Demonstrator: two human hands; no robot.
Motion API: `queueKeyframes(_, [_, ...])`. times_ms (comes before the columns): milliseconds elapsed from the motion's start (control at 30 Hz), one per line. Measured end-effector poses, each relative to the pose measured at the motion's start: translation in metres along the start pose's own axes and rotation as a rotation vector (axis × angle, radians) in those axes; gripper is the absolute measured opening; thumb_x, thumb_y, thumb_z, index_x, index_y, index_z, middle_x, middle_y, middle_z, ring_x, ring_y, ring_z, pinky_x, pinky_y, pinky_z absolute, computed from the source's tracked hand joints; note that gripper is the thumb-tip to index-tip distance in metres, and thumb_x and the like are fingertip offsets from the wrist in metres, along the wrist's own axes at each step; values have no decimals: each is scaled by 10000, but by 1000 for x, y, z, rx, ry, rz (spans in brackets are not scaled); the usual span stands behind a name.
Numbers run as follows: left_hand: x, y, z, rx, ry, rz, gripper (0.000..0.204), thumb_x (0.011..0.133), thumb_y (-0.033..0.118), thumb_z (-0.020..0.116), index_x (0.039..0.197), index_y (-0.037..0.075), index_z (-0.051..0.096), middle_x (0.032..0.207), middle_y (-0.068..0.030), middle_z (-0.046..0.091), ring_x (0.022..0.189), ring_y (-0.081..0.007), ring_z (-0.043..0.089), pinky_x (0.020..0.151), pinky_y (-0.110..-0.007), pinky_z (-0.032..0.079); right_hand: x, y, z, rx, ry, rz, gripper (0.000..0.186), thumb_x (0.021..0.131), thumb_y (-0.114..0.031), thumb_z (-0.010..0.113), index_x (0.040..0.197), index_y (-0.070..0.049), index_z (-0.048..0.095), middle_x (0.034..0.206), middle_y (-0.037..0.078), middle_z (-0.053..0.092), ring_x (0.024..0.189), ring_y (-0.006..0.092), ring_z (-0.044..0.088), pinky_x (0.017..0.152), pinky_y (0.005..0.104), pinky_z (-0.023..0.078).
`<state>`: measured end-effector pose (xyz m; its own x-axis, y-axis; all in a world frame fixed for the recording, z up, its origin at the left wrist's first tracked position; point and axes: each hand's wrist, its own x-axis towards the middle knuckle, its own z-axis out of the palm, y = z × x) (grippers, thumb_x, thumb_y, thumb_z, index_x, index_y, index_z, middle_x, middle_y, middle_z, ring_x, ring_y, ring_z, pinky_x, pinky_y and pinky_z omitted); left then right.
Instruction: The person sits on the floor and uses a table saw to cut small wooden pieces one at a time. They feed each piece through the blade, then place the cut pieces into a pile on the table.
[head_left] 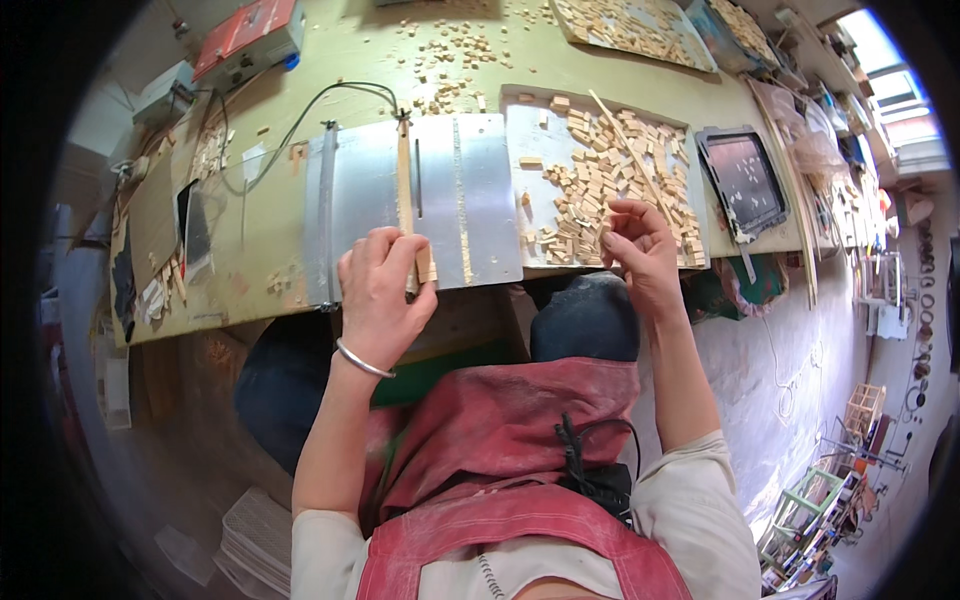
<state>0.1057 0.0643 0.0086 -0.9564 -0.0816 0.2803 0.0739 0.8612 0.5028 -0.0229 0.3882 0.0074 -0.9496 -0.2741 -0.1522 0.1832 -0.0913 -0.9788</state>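
a: what's the left hand (378, 292) gripping?
b: a thin wooden strip (405, 190), pinched flat on the metal saw table (480, 200).
a: and the right hand (638, 250)?
b: fingers curled over small wooden blocks (600, 175) in the tray (530, 130); can't tell if it grips any.

Your left hand (378, 292) presses a wooden strip (405, 190) onto the metal saw table (480, 200), while your right hand (640, 250) hovers over small wooden blocks (600, 180).
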Motion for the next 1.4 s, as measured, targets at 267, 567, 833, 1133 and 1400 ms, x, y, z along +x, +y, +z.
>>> queueKeyframes(267, [0,0,1,0,3,-18,481,817,152,788,1278,111,653,1236,-107,615,1188,-331,600,1030,-466,424,-3,23,118,-343,-76,-258,106,936,-63,790,1012,-2,749,949,53,769,903,121,723,833,290,558])
queueKeyframes(567, [-3,-3,4,-11,21,-34,555,819,178,767,1344,95,606,1235,-116,612,1203,-336,592,1048,-474,417,6,44,160,-671,19,-527,91,873,-91,801,961,-90,777,960,51,748,1013,259,672,980,413,436])
queueKeyframes(833, [-8,0,-9,-42,-71,-29,636,786,214,816,1377,109,606,1281,-107,596,1250,-331,573,1074,-475,408,-39,38,136,-688,-133,-506,135,835,-25,810,924,-87,730,945,38,729,984,263,658,957,403,430])
queueKeyframes(1133, [-5,-4,-4,-27,-29,-24,598,777,210,803,1341,104,633,1229,-104,598,1202,-330,575,1043,-480,417,-33,56,157,-776,-80,-658,158,838,-53,823,969,-106,753,979,36,715,1000,266,649,946,417,425])
queueKeyframes(1400, [-1,-2,-2,-7,-18,-23,494,785,209,800,1257,132,675,1161,-83,607,1145,-318,591,996,-472,430,-30,55,159,-871,-88,-656,164,857,-75,823,1013,-94,773,980,49,686,992,271,635,929,417,420])
